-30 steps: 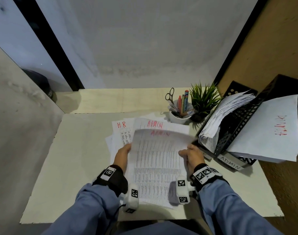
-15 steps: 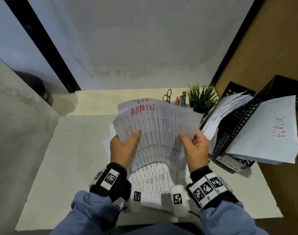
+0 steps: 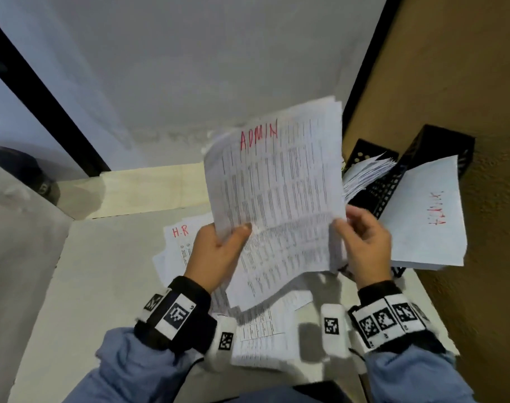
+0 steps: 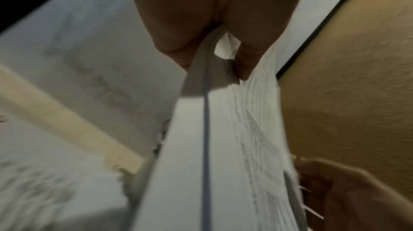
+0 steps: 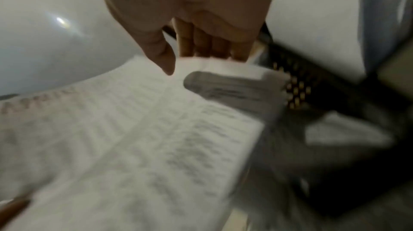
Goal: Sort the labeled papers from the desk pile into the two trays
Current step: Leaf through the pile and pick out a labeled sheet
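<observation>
Showing "ADMIN" on papers (image 3: pixel 277 199) legibly: head view only.

"ADMIN" is written in red marker across the top of the ADMIN sheet (image 3: pixel 277 181), the front page of the bundle held up over the desk; under it run columns of tiny printed figures, too small to read. On the desk pile below, the H.R sheet (image 3: pixel 180 237) carries "H.R" in red at its top corner. The white paper (image 3: pixel 428 216) lying over the black tray (image 3: pixel 439 146) on the right bears red lettering turned sideways, possibly "ADMIN" again, but I can't make it out. The wristbands (image 3: pixel 176 312) show black-and-white square code markers, no words.
</observation>
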Demonstrator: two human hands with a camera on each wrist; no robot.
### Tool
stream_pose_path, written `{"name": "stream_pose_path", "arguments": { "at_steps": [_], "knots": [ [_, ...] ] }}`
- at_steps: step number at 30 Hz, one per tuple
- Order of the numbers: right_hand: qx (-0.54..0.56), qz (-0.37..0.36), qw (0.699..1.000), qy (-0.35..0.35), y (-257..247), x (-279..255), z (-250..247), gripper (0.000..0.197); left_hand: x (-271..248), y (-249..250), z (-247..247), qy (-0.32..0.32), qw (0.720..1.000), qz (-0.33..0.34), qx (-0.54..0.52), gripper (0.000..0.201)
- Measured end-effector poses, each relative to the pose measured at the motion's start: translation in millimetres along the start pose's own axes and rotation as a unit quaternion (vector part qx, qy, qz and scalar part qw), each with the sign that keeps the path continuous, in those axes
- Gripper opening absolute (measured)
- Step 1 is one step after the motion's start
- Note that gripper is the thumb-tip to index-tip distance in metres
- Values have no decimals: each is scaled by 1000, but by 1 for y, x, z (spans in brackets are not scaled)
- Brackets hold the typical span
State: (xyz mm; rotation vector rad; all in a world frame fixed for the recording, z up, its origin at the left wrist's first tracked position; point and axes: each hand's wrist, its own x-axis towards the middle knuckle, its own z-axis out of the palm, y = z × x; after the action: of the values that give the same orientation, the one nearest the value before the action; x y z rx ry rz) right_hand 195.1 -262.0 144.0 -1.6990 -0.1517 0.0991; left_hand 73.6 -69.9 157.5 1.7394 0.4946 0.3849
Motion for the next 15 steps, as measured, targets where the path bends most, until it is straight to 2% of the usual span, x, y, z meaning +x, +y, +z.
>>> {"name": "stream_pose_path", "arguments": {
  "at_steps": [2, 3, 4, 5, 7, 8, 10, 12, 15],
  "knots": [
    [-59, -50, 991, 111, -2, 13, -32, 27, 4, 25, 14, 1, 999, 45, -4, 47],
    [-111, -76, 976, 169, 0, 19, -49, 33, 6, 33, 23, 0, 998, 67, -8, 46],
    [-169, -83, 958, 217, 1, 24, -64, 41, 8, 41, 33, -1, 996, 90, -9, 43],
    [-222, -58, 940, 252, 5, 31, -79, 52, 9, 48, 45, 3, 994, 113, -4, 40],
    [-275, 61, 925, 255, 15, 41, -106, 74, 12, 57, 71, 19, 987, 161, 5, 26],
    [-251, 125, 931, 236, 19, 45, -115, 79, 12, 64, 85, 19, 982, 189, 2, 18],
    [-139, 214, 946, 202, 28, 48, -126, 65, 15, 67, 115, -8, 973, 229, 11, 15],
    [-75, 230, 953, 182, 34, 45, -129, 44, 19, 62, 144, -50, 969, 237, 45, 36],
    [-52, 191, 966, 169, 32, 39, -127, 28, 18, 53, 181, -89, 958, 248, 112, 66]
  ]
}}
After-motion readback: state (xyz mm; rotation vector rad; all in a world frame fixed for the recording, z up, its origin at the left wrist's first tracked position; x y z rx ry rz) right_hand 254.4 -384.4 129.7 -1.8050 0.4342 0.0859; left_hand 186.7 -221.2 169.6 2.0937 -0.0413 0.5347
